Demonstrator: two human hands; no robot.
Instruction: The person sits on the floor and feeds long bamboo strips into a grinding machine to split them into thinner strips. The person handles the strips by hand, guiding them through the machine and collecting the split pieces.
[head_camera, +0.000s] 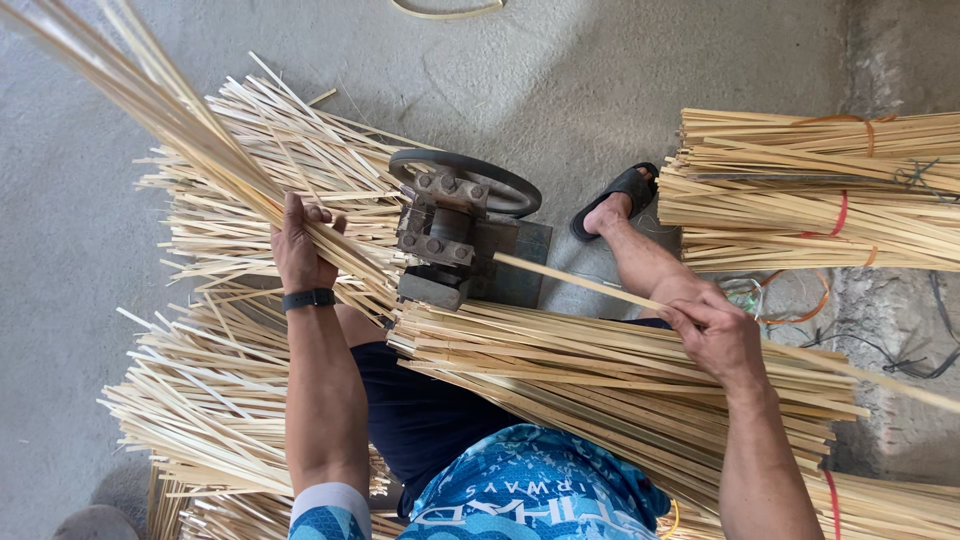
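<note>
The fingers of the right hand (715, 335) are pinched together on a single bamboo strip (580, 285), whose free end runs ahead of the fingertips into the small metal machine (445, 245); held low and level like this, the strip lines up with the machine's mouth. Behind the hand the same strip trails off toward the frame's right edge. Just beneath those fingers lies a thick bundle of strips (620, 375) across the lap, close enough to draw from.

The left hand (300, 250) is closed around a sheaf of strips (190, 130) coming out past the machine's far side, fingers wrapped over it, apparently gathering them so they fan upward and away. Beyond that hand, a loose heap of strips (220, 380) spreads over the concrete floor (60, 250).

Further right, tied bundles (810, 190) are stacked, and a sandalled foot (615, 205) rests by the machine's base. The machine's feed opening is too small to make out, and the sheaf's tips are cut off at the top-left corner.
</note>
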